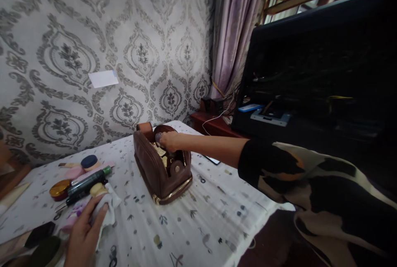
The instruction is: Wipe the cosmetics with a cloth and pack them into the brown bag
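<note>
A brown bag (145, 168) with gold zippers stands open on the patterned white cloth (180, 234). My right hand (171, 140) reaches into its top, fingers closed round a small purplish item (159, 137) that is partly hidden. Gold-coloured things (159, 150) show inside the bag. At the lower left, my left hand (89, 227) has its fingers and thumb on a crumpled white tissue (108, 211). Beside it lie a dark tube with a green end (88, 182), a gold round container (60, 189), a jar with a navy lid (89, 162) and a yellowish sponge (98, 189).
More cosmetics, including a black-capped bottle (40, 234), lie at the lower left edge. A phone-like flat object (213, 160) lies partly behind my right arm. A large black screen-like panel (310, 72) stands at the right, near cables and a purple curtain (232, 27).
</note>
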### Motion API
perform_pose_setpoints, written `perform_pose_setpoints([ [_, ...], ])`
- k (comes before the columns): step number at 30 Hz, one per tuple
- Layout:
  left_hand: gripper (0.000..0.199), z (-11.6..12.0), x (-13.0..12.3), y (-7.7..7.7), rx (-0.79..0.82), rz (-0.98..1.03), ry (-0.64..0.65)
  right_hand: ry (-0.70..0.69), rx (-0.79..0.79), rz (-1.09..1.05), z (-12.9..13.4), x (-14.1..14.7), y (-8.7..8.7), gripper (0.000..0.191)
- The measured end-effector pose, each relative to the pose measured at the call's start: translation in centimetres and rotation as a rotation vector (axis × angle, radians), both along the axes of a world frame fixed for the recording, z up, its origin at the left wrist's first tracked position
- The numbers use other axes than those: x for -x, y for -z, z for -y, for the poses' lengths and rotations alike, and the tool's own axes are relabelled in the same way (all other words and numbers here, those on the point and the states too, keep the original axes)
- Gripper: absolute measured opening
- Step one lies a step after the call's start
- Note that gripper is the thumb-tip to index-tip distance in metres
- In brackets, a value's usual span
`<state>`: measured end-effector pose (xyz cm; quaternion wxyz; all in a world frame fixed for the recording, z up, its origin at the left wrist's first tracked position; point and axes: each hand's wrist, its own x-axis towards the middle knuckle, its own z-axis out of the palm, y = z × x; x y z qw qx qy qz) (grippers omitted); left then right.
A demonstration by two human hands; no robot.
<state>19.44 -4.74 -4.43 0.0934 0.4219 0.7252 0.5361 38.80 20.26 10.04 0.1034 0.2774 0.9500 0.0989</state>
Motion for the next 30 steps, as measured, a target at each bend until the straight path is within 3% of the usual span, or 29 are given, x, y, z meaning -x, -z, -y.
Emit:
perform_pose_setpoints([
  [5, 0.054, 0.2, -0.2, -0.1, 0.009, -0.013, 0.011, -0.042, -0.001, -0.007, 0.2, 0.0, 0.3, 0.047],
  [11, 0.053, 0.1, 0.1, 0.5, 0.008, -0.056, 0.03, -0.058, 0.013, -0.015, -0.3, -0.1, 0.3, 0.032],
  [23, 0.051, 0.1, 0.2, 0.6, 0.022, -0.096, 0.042, -0.063, 0.022, -0.051, -0.4, -0.4, 1.1, 0.031],
  [30, 0.052, -0.1, 0.2, 0.6, -0.004, -0.1, 0.026, -0.078, 0.026, -0.091, 0.3, -0.7, 0.0, 0.026],
])
